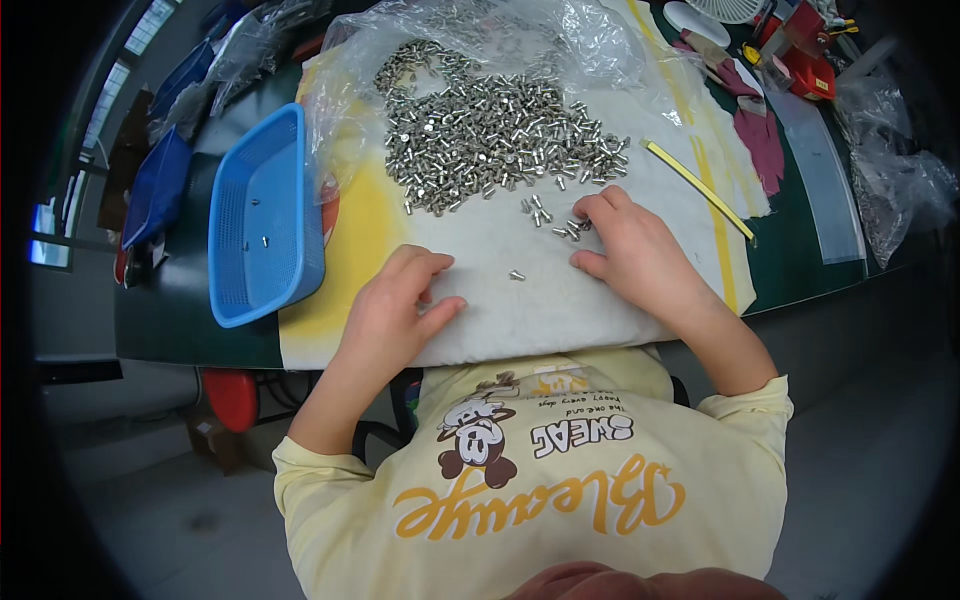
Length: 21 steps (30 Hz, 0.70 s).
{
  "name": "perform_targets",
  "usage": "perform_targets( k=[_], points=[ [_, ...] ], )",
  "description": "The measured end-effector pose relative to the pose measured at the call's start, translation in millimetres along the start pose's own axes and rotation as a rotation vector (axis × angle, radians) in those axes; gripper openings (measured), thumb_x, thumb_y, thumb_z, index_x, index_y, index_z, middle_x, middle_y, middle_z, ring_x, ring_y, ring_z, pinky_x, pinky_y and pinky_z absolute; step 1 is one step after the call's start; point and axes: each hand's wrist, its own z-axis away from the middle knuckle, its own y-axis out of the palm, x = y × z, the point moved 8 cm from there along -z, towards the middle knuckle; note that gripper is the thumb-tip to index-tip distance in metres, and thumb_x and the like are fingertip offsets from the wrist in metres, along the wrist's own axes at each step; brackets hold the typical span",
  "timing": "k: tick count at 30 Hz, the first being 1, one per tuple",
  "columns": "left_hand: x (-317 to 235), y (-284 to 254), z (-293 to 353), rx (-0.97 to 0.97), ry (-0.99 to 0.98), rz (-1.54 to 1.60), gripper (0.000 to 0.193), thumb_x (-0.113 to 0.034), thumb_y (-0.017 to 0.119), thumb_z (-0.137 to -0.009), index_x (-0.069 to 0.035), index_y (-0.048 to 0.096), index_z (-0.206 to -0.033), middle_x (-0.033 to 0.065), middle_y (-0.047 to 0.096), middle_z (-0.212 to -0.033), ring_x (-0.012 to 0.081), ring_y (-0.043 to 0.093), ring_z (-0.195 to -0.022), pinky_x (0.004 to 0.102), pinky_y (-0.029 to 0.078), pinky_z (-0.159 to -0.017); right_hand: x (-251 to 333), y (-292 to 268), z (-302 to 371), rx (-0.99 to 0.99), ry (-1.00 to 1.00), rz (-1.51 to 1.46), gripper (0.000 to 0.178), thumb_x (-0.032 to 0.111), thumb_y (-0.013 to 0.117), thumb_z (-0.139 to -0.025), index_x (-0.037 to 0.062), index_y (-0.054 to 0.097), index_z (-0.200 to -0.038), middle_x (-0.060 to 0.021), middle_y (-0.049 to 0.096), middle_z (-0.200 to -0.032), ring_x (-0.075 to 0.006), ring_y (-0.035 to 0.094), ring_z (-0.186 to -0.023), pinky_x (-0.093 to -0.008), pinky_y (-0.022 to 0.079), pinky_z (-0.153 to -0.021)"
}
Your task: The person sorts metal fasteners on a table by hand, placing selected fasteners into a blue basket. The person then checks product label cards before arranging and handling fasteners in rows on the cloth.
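Observation:
A big heap of small silvery metal fasteners (pixel 480 140), like short screws with heads, lies on the white and yellow cloth. My right hand (pixel 635 245) rests at its near right side, thumb and forefinger apart around a few loose fasteners (pixel 572 231); whether the fingers touch them I cannot tell. Just left of those lies another small group (pixel 537 210). One single fastener (pixel 517 275) is on the cloth between my hands. My left hand (pixel 392 300) hovers over or rests on the cloth to the left, fingers bent, thumb apart, nothing visible in it.
A blue plastic basket (pixel 262 190) with a few fasteners inside stands at left. Clear plastic sheeting (pixel 590 45) covers the heap's far side. A yellow strip (pixel 700 190) lies at right, with a maroon glove (pixel 757 140), a red box (pixel 808 75) and a plastic bag (pixel 890 150) beyond.

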Motion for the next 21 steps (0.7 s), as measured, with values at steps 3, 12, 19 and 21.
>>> perform_targets(
  k=[3,12,19,21],
  points=[
    [-26,42,-21,-0.027,0.271,-0.051,0.036,-0.007,0.068,-0.075,-0.004,0.055,-0.109,0.0104,0.053,-0.101,0.0227,0.057,-0.069,0.0332,0.049,-0.065,7,12,-10,0.056,-0.024,-0.142,0.032,0.009,0.068,-0.073,0.0041,0.058,-0.103,-0.0120,0.055,-0.095,-0.0274,0.059,-0.080,-0.0366,0.048,-0.072],
    [-17,36,-90,-0.155,0.371,0.070,0.032,0.000,0.061,-0.076,-0.001,0.055,-0.108,0.0131,0.055,-0.100,0.0265,0.057,-0.080,0.0338,0.048,-0.071,8,21,-41,-0.027,-0.179,-0.140,0.022,0.006,0.063,-0.075,0.0047,0.061,-0.096,-0.0116,0.057,-0.091,-0.0306,0.059,-0.086,-0.0404,0.048,-0.073],
    [-26,42,-61,-0.045,0.417,0.055,0.032,-0.003,0.067,-0.071,-0.003,0.059,-0.101,0.0102,0.056,-0.096,0.0289,0.052,-0.092,0.0359,0.043,-0.080,4,22,-20,0.104,-0.104,-0.173,0.023,0.006,0.065,-0.074,0.0067,0.060,-0.097,-0.0094,0.057,-0.084,-0.0261,0.059,-0.081,-0.0360,0.048,-0.071],
    [-33,43,-62,-0.102,0.434,0.066,0.031,-0.004,0.068,-0.070,-0.003,0.058,-0.099,0.0104,0.056,-0.095,0.0292,0.052,-0.091,0.0360,0.044,-0.079,10,21,-14,0.088,-0.149,-0.306,0.022,0.008,0.067,-0.073,0.0060,0.060,-0.094,-0.0085,0.056,-0.084,-0.0255,0.058,-0.081,-0.0350,0.047,-0.069]
  ],
)
